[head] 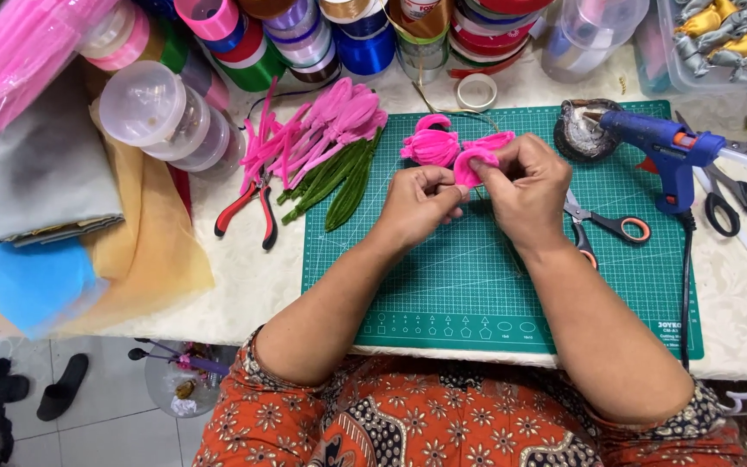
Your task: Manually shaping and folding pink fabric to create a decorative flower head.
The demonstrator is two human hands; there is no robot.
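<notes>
Both my hands meet over the far part of a green cutting mat (477, 285). My left hand (421, 203) and my right hand (525, 186) pinch a small pink fuzzy petal piece (467, 166) between their fingertips. Just beyond the fingers lie a finished pink fuzzy flower head (430, 145) and another pink loop (490, 139). To the left, a bundle of pink buds on green fuzzy stems (330, 147) lies across the mat's corner.
Red-handled pliers (252, 203) lie left of the mat. A blue glue gun (672, 151) stands at the right beside a round dish (583, 130), with orange-handled scissors (607, 227) and black scissors (732, 199). Ribbon spools (339, 35) line the back; folded fabrics (54, 216) sit left.
</notes>
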